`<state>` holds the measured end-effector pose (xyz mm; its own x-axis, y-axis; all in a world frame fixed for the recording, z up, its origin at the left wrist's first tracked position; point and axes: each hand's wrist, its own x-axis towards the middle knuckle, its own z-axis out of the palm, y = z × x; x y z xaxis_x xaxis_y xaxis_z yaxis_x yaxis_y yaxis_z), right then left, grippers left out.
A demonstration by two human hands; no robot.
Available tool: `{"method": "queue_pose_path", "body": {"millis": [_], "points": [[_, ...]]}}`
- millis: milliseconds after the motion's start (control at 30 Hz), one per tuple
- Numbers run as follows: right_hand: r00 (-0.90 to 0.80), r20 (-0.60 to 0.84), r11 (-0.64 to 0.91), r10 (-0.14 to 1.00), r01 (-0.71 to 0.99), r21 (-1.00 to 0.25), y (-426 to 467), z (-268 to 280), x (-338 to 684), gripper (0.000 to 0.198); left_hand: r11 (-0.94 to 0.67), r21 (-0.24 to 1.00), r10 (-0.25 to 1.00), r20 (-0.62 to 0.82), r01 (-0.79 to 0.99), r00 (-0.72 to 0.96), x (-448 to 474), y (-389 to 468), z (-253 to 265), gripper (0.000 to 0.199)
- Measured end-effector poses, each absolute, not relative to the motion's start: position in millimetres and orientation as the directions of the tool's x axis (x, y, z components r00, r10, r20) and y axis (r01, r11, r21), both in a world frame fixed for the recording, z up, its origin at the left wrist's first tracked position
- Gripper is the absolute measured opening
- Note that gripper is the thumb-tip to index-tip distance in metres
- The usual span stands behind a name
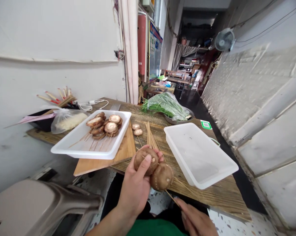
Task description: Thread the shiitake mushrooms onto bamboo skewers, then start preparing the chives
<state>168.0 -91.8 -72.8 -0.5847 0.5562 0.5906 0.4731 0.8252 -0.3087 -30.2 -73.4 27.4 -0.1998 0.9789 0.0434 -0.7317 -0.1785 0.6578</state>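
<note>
Two brown mushroom caps, the upper mushroom (147, 161) and the lower mushroom (162, 177), sit side by side on a thin wooden skewer (172, 198). My left hand (137, 183) is closed around the upper mushroom, thumb across its top. Lower right, my right hand (195, 214) pinches the skewer's free end. Beyond my hands, a bundle of loose skewers (151, 137) lies on the wooden table (199, 200). Two small mushroom caps (138, 132) rest beside it, pale side up. Several skewered mushrooms (111, 127) are piled in the left white tray (89, 153).
On the right stands a second white tray (202, 157). A wooden board (123, 152) lies under the left tray. Bagged green stalks (167, 105) rest in a metal bowl (191, 114) at the back. A plastic bag (69, 120) sits far left. A stool (40, 206) stands lower left.
</note>
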Motion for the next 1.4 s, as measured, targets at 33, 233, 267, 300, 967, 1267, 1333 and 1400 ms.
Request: {"method": "queue_pose_path", "body": {"millis": [33, 233, 267, 300, 967, 1267, 1333, 1400], "points": [[-0.6, 0.573, 0.823, 0.558, 0.49, -0.289, -92, -71, 171, 0.034, -0.186, 0.657, 0.976, 0.04, -0.73, -0.212, -31, -73, 28, 0.033], [-0.573, 0.611, 0.714, 0.547, 0.7, 0.017, -101, -63, 178, 0.039, -0.187, 0.651, 0.973, 0.019, -0.735, -0.231, -29, -72, 29, 0.026], [-0.566, 0.62, 0.705, 0.543, 0.708, 0.03, -103, -62, 177, 0.039, -0.183, 0.652, 0.974, 0.019, -0.736, -0.226, -28, -73, 29, 0.025], [-0.557, 0.63, 0.702, 0.541, 0.711, 0.025, -104, -63, 176, 0.04, -0.182, 0.652, 0.975, 0.021, -0.736, -0.222, -28, -73, 29, 0.024], [-0.352, 0.758, 0.757, 0.549, 0.595, -0.272, -105, -99, 157, 0.043, -0.117, 0.623, 0.992, 0.042, -0.773, -0.117, -13, -83, 36, 0.017], [-0.47, 0.729, 0.819, 0.498, 0.531, -0.218, -99, -83, 158, 0.048, -0.136, 0.632, 0.988, 0.035, -0.763, -0.147, -6, -82, 29, 0.019], [-0.445, 0.736, 0.809, 0.511, 0.538, -0.236, -98, -81, 157, 0.045, -0.153, 0.635, 0.985, 0.036, -0.758, -0.168, -5, -81, 28, 0.02], [-0.402, 0.745, 0.783, 0.533, 0.568, -0.254, -97, -78, 156, 0.041, -0.166, 0.625, 0.982, 0.038, -0.763, -0.183, -6, -79, 27, 0.022]]}}
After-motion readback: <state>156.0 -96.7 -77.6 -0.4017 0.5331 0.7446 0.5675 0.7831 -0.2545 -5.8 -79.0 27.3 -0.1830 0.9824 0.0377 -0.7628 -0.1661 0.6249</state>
